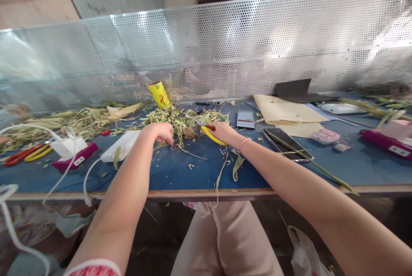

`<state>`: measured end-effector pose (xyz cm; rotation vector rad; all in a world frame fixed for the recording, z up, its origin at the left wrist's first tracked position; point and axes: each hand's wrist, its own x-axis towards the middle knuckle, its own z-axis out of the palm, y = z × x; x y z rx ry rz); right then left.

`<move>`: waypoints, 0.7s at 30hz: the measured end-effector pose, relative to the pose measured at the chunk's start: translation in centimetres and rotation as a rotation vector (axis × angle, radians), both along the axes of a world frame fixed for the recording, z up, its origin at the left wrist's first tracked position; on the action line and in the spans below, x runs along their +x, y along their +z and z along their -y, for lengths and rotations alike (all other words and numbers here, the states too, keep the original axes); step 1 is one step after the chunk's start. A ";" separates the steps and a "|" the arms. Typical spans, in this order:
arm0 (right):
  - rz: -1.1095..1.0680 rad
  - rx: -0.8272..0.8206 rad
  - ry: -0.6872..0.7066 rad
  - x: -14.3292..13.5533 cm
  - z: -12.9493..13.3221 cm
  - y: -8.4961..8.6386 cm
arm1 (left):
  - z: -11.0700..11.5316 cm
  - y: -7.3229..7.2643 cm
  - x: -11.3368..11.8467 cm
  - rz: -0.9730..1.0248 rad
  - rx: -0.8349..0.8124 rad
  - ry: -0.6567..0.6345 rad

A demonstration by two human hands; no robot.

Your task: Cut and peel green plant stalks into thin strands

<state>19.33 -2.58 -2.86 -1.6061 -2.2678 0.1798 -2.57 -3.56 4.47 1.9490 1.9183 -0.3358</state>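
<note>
My right hand (222, 132) is closed round a pair of scissors (210, 138) with yellow and red handles. Their metal blades point up and left over a heap of dried plant leaves (161, 116). At the near left edge of that heap, my left hand (165, 132) has its fingers curled together. Whatever they may pinch is hidden or too small to name. Between my hands sits a small brownish clump (188, 132), and thin plant strands trail onto the blue tabletop (180, 171).
A yellow cardboard tube (159, 95) leans behind the heap. To the left are a white power bank (119, 146), purple power strip (75, 156) and another pair of scissors (25, 154). Rightward lie a phone (286, 143), brown paper (288, 110) and pink case (325, 136). A perforated metal screen (225, 48) stands behind.
</note>
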 end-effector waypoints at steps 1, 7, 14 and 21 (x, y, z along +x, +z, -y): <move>0.003 0.001 -0.001 0.0 0.0 0.0 | 0.0 0.0 -0.1 0.057 0.006 0.014; 0.040 0.012 0.019 -0.1 -0.2 -0.2 | 0.1 0.7 -1.0 0.466 -0.039 -0.048; 0.079 0.036 0.029 -0.2 -0.3 -0.4 | 0.1 0.8 -1.3 0.840 -0.135 -0.141; 0.101 0.044 0.058 -0.3 0.2 0.0 | -0.1 0.7 -1.4 0.873 -0.159 -0.123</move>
